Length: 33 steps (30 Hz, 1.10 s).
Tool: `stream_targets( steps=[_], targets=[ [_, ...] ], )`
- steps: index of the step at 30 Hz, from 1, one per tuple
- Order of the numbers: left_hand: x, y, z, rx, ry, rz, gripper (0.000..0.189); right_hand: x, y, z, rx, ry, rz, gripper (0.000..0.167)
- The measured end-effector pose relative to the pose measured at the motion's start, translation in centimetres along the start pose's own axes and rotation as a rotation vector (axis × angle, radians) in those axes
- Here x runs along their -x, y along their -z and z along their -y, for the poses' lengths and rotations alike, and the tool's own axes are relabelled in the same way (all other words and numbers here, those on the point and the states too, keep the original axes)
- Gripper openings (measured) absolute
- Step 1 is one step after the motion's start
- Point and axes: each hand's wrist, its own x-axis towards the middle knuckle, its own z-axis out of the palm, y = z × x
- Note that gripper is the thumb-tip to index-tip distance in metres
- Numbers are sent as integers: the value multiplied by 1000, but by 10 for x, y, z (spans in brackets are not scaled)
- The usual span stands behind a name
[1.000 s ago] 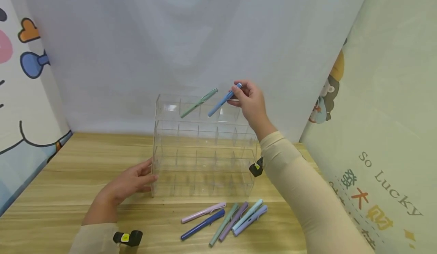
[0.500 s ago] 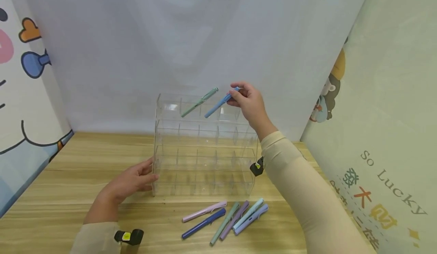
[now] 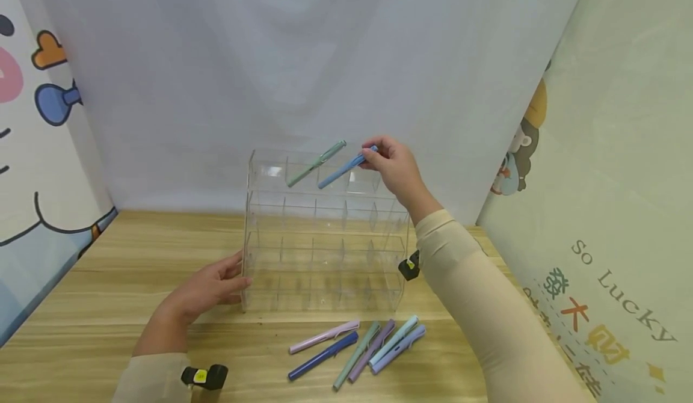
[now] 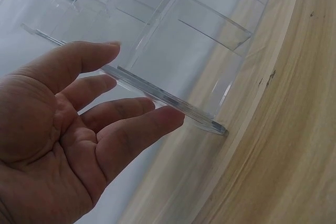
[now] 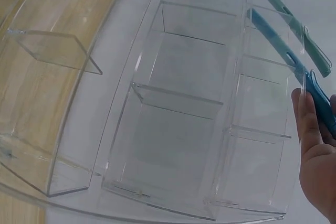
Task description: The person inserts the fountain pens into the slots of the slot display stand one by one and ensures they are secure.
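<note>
A clear acrylic pen rack (image 3: 325, 258) with stepped tiers of compartments stands upright on the table. At its top tier, my right hand (image 3: 397, 165) pinches a light blue pen (image 3: 346, 168) near its capped upper end. That pen slants down to the left, its lower end overlapping the third top compartment from the left. Beside it a green pen (image 3: 316, 164) leans in the top tier, unheld; both pens show in the right wrist view. My left hand (image 4: 68, 129) has loosely extended fingers, with fingertips (image 4: 170, 119) right at the edge of the rack's left side panel.
In front of the rack several pens lie on the wooden table (image 3: 135, 258): a pink pen (image 3: 323, 337), a dark blue pen (image 3: 323, 356), a green pen (image 3: 355, 356), a purple pen (image 3: 372, 350), and two light blue ones. A pale curtain (image 3: 271, 60) hangs behind.
My right hand has moved slightly left and down with the light blue pen, which now lies at a flatter slant nearer the green pen. My left hand stays at the rack's side.
</note>
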Motion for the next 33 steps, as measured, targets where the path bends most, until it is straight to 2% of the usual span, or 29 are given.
stream_targets(
  steps=[11,14,19,22,27,33],
  targets=[
    [0,-2,-3,-3,11,-5,81,3,-1,4,89,-24,-20,24],
    [1,-2,-5,-10,18,-9,82,3,0,5,106,-26,-14,30],
    [1,-2,-4,-17,36,-14,81,9,3,7,202,13,-38,50],
    [-1,-2,-3,-14,43,-9,82,18,8,6,205,57,-80,57],
    [-2,-2,-1,-8,44,-3,82,36,18,3,164,121,-117,60],
    [-2,1,0,-8,47,3,84,73,23,20,211,158,-124,57]
  ],
)
